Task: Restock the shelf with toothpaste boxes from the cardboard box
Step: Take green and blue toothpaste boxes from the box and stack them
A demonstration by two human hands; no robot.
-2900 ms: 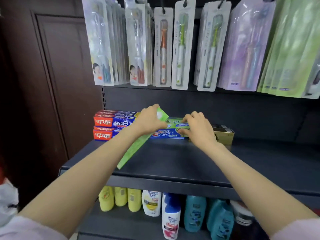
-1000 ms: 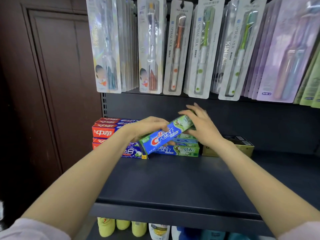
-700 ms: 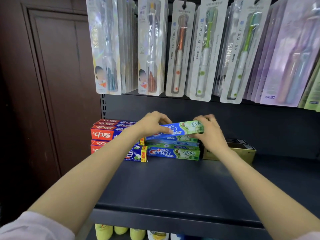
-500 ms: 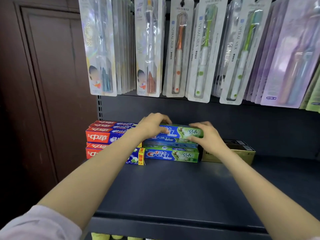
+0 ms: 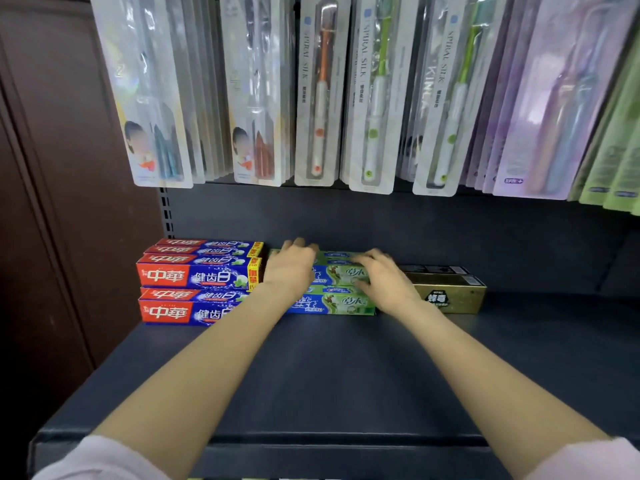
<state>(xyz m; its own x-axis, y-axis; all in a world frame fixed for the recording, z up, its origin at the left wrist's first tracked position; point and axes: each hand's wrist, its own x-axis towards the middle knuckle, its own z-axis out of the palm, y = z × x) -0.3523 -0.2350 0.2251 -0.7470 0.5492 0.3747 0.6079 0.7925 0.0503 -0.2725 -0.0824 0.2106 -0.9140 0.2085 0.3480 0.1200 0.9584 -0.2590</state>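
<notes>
A blue-and-green Crest toothpaste box (image 5: 337,273) lies on top of a matching Crest box (image 5: 332,303) at the back of the dark shelf (image 5: 329,375). My left hand (image 5: 291,268) rests over the top box's left end, fingers reaching across its upper face. Over its right end lies my right hand (image 5: 384,280), fingers flat on it. Both hands press the box onto the stack. The cardboard box is out of view.
Red-and-blue toothpaste boxes (image 5: 197,275) are stacked in two layers to the left. A gold box (image 5: 446,294) lies to the right, with a black one behind it. Packaged toothbrushes (image 5: 374,98) hang just above. A brown wooden panel (image 5: 52,202) stands left.
The Crest box was carried tilted in both hands, levelled, and set on the Crest stack. Both hands now lie flatter on it and have pushed it towards the back.
</notes>
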